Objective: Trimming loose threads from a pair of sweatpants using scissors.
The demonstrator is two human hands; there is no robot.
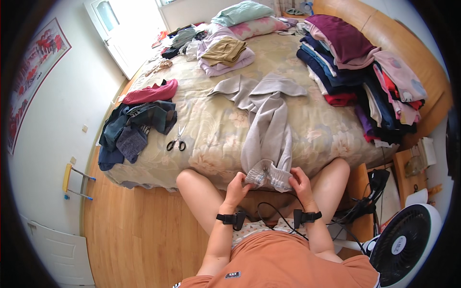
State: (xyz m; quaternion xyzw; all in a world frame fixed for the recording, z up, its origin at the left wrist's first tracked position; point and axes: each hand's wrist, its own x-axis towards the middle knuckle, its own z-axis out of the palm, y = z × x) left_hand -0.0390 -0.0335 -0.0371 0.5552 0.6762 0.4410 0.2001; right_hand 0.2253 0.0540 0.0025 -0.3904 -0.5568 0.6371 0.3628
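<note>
Light grey sweatpants [268, 126] lie lengthwise on the bed, their legs spread toward the far side and the gathered waistband at the near edge. My left hand [236, 189] pinches the waistband's left side between thumb and fingers. On its right side, my right hand [301, 183] grips the same waistband. Both wrists wear black straps with small devices. Black-handled scissors [177, 139] lie partly opened on the floral bedspread [212, 124], left of the pants.
Crumpled dark clothes [137, 126] and a pink garment [151, 93] lie at left. Tall folded stacks [335, 61] stand at right, and folded khaki clothing [225, 51] lies farther back. A fan [399, 244] and cables [354, 208] are near my right side.
</note>
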